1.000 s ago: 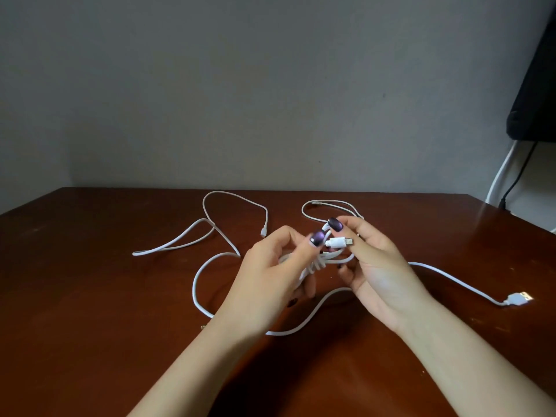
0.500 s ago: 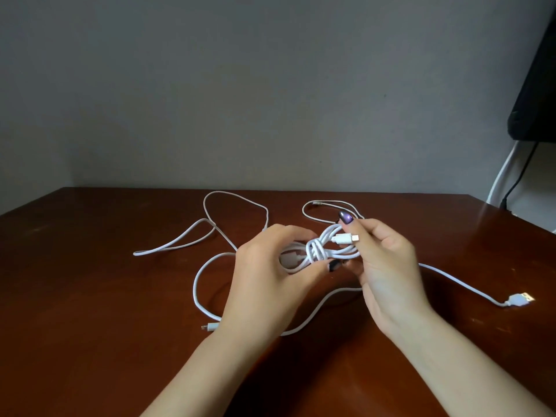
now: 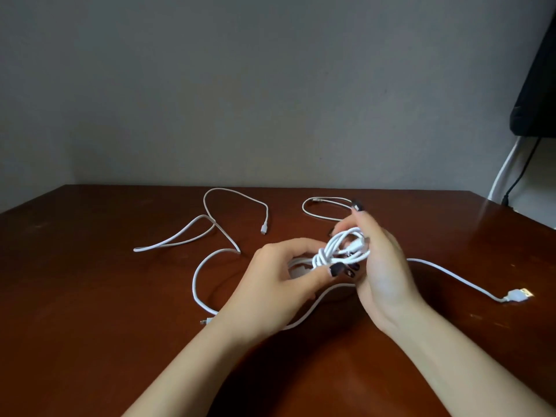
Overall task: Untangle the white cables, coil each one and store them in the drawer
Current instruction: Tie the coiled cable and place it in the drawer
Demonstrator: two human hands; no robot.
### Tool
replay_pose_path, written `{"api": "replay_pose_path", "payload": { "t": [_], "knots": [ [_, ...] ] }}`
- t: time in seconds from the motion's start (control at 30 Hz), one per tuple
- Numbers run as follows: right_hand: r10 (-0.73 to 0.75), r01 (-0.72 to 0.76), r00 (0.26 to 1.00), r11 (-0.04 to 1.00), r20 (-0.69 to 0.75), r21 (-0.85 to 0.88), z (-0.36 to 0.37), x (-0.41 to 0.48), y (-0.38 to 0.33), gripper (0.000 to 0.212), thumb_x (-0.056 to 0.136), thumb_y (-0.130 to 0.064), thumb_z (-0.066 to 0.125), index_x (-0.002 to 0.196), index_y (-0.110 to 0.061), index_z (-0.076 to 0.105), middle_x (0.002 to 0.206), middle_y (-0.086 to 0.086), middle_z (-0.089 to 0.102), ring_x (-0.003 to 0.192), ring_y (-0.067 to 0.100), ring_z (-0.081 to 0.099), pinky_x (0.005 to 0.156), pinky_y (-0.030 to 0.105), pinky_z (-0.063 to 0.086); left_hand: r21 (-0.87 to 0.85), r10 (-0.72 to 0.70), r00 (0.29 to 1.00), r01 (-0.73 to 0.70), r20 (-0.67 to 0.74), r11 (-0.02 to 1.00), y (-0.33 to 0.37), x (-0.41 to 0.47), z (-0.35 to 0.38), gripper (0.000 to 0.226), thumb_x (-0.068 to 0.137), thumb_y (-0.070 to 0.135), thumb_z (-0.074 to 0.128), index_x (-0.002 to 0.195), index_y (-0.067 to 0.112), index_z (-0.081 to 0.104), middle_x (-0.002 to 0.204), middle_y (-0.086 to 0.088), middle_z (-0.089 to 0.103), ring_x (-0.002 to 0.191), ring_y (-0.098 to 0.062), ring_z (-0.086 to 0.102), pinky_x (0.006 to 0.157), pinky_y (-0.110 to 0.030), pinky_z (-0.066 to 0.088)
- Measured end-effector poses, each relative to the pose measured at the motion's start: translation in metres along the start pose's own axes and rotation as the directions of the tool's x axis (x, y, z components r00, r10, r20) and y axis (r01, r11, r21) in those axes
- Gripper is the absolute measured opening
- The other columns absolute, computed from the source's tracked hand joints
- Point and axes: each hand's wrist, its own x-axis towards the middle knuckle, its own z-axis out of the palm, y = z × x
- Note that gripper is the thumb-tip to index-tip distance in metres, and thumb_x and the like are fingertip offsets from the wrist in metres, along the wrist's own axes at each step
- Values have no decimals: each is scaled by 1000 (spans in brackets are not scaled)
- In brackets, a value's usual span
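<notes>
A knot of white cables [image 3: 337, 251] hangs between both hands above the brown table [image 3: 90, 311]. My left hand [image 3: 276, 281] pinches the knot's left side with thumb and fingers. My right hand [image 3: 379, 266] grips the looped strands on the right, its fingers curled round them. From the knot one strand runs right to a USB plug [image 3: 519, 295]. A loop [image 3: 207, 284] lies to the left, with a small plug [image 3: 206, 321] beside my left wrist. Another cable [image 3: 210, 224] sprawls at the back left, and a thin loop [image 3: 319, 207] lies behind my right hand. No drawer is in view.
A grey wall stands close behind the table. At the far right a black object [image 3: 538, 85] hangs above the table's corner, with a white lead [image 3: 505, 167] and a black lead [image 3: 520, 176] dropping from it.
The knot has been drawn wider into open loops. My right hand has turned and closed round the strands, and my left thumb has slid under the knot.
</notes>
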Motion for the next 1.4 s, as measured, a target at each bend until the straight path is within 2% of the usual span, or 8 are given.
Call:
{"api": "replay_pose_path", "payload": {
  "t": [0.17,0.47,0.77,0.93,1.07,1.2,1.33,1.4],
  "knots": [
    [19,-24,991,999,135,34,-5,0,-8,26,80,-40,62,89,-16,65,74,6,62,58,14,52,45,21,40,114,15,975,11,-222,993,-8,2,-4,16,80,19,73,90,30,66,81,13,70,76,2,65,67,-11,46],
    [-84,85,977,996,196,7,-2,1,-2,37,75,-38,57,98,-11,69,92,8,67,83,13,65,59,19,51,148,48,963,-8,-265,989,-6,3,-8,19,82,23,71,88,39,63,81,15,69,74,1,65,67,-12,47],
    [-51,37,993,991,103,126,2,-2,1,37,68,-56,54,58,-23,68,64,3,66,62,16,66,56,25,51,-247,-34,999,31,-8,969,7,1,-1,19,85,25,58,94,14,70,54,15,54,49,3,41,51,-9,34],
    [-284,286,950,958,131,6,-2,-3,1,34,64,-54,58,59,-20,61,56,1,59,49,11,55,41,17,39,-404,-69,992,108,110,908,2,-4,1,25,88,32,57,89,12,72,75,-4,58,64,-8,45,59,-15,34],
    [-299,317,924,948,237,-40,-7,-1,-3,28,63,-50,60,58,-24,65,56,2,56,49,13,53,37,15,34,-401,-22,978,106,208,910,6,-5,-4,21,86,22,54,90,13,72,88,2,70,87,-3,62,79,-10,42],
    [-409,448,884,879,225,-161,-9,3,1,47,75,-58,61,69,-12,64,69,29,53,59,38,52,49,37,40,-278,-59,982,109,181,954,7,-1,-7,27,84,42,60,86,19,74,87,-32,59,80,-18,47,80,-27,32],
    [-446,475,880,828,164,-299,-12,5,3,21,93,-34,56,84,-20,69,75,0,66,71,13,61,60,28,45,-266,-161,985,172,61,948,5,1,-3,12,87,24,64,81,19,72,60,2,59,51,-1,46,52,-9,36],
    [-423,455,890,801,171,-389,-14,8,6,18,96,-29,53,90,-27,69,78,-1,66,73,23,61,59,37,48,-230,-203,979,201,17,952,0,2,-3,10,87,18,63,90,17,73,60,8,62,52,1,51,53,-9,39]
  ]
}}
